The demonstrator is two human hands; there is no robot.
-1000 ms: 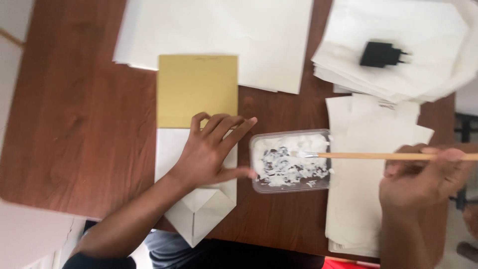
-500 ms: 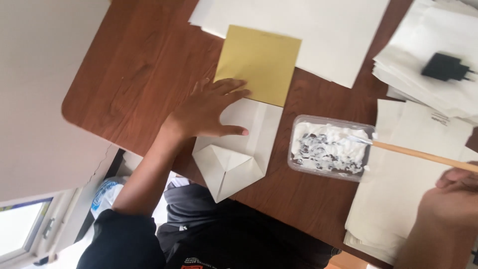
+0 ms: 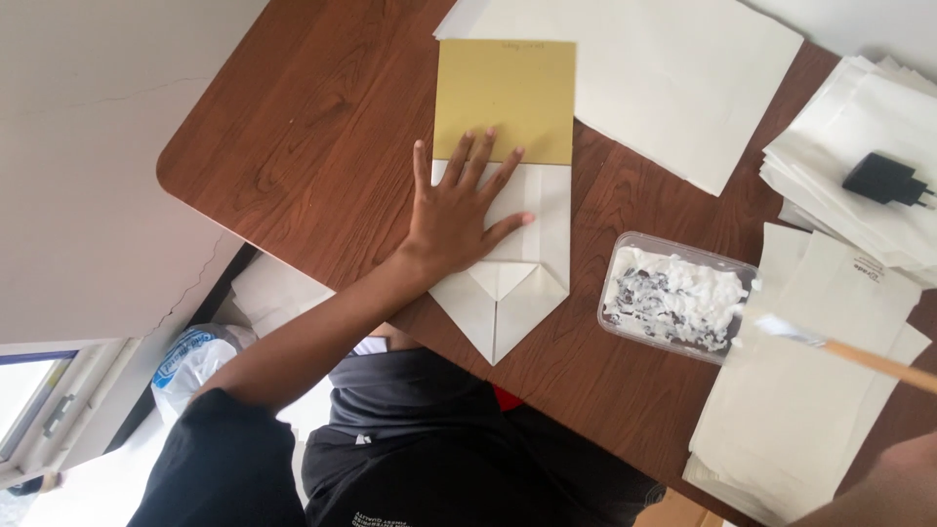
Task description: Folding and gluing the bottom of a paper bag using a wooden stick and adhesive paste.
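Our left hand (image 3: 457,217) lies flat, fingers (image 3: 475,159) spread, on the folded white paper bag (image 3: 512,268) with its pointed triangular base, on the brown wood-grain table (image 3: 322,127). Fingertips reach onto the matte mustard-yellow card (image 3: 505,96) tucked into the bag's top. Our right hand (image 3: 893,483) is mostly out of frame (grip can't be judged); beside it a wooden-handled brush (image 3: 849,353) with a white-pasted tip hovers just beside the clear plastic tub of white glue (image 3: 675,297).

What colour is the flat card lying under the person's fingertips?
Mustard yellow: the card shows clearly in the head view, its lower edge under the left hand.
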